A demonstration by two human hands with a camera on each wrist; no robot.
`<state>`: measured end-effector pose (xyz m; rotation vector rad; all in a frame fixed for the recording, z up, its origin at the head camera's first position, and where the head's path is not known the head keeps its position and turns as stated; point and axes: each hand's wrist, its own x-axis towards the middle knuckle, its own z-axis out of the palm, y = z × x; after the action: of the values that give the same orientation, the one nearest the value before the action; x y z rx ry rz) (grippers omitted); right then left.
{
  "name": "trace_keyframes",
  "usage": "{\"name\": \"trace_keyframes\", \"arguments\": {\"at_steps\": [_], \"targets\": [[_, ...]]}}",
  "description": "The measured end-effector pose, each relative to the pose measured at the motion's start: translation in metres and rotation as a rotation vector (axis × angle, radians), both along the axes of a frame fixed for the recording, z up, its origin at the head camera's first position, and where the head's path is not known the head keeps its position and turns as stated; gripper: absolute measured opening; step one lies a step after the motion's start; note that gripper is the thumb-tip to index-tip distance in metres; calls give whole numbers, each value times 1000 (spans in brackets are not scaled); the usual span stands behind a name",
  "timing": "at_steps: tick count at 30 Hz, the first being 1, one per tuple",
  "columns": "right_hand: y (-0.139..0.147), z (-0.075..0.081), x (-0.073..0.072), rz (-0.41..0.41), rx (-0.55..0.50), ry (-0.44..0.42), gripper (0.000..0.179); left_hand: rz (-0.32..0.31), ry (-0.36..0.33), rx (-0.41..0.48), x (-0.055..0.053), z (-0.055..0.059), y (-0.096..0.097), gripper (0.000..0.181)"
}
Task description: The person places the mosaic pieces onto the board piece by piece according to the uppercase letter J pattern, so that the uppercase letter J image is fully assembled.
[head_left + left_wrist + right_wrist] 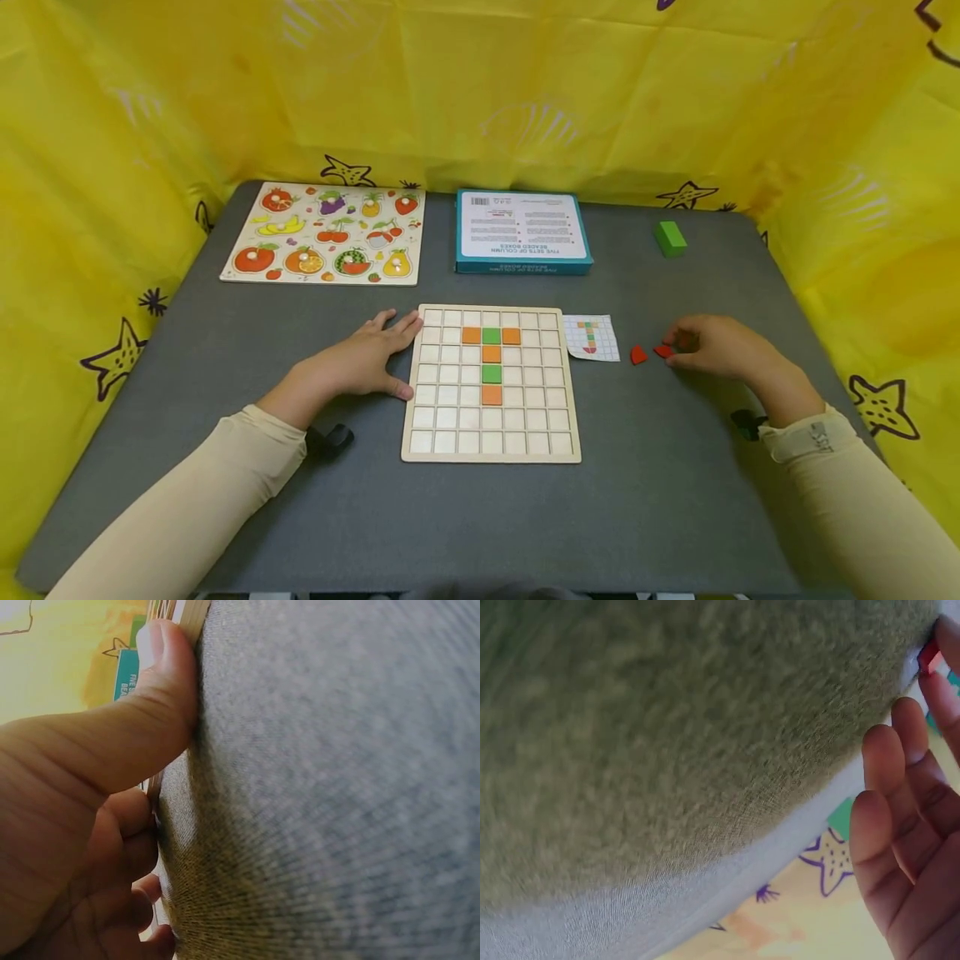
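Observation:
A square wooden grid board (491, 447) lies in the middle of the table, with orange tiles (491, 395) and green tiles (491, 374) set in a T shape. Along the board's left edge rests my left hand (367, 357), fingers and thumb spread; the left wrist view shows the thumb (171, 667) against the board's side. My right hand (716, 350) pinches a small red tile (663, 352) between thumb and index finger, low over the table. A second red tile (638, 356) with a curved side lies just left of it. More red shows under the right hand's fingers, partly hidden.
A paper pattern card (591, 337) touches the board's right side. Behind stand a fruit puzzle board (322, 233), a teal-edged box (522, 231) and a green block (670, 239). Yellow patterned cloth (480, 100) encloses the grey table (337, 517) at the back and sides.

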<state>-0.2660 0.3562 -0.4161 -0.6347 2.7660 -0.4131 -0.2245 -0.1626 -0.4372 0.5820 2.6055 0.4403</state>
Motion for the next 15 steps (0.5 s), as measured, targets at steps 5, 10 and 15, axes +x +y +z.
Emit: {"name": "trace_keyframes", "arguments": {"at_steps": [5,10,15], "targets": [[-2,-1,1,20,-14,11,29,4,-4,-2,-2,0,-1,116],[-7,-1,6,-123,28,6,50,-7,5,-10,-3,-1,-2,115],[-11,-1,13,-211,69,14,47,-14,6,-11,-2,-2,-1,115]]}}
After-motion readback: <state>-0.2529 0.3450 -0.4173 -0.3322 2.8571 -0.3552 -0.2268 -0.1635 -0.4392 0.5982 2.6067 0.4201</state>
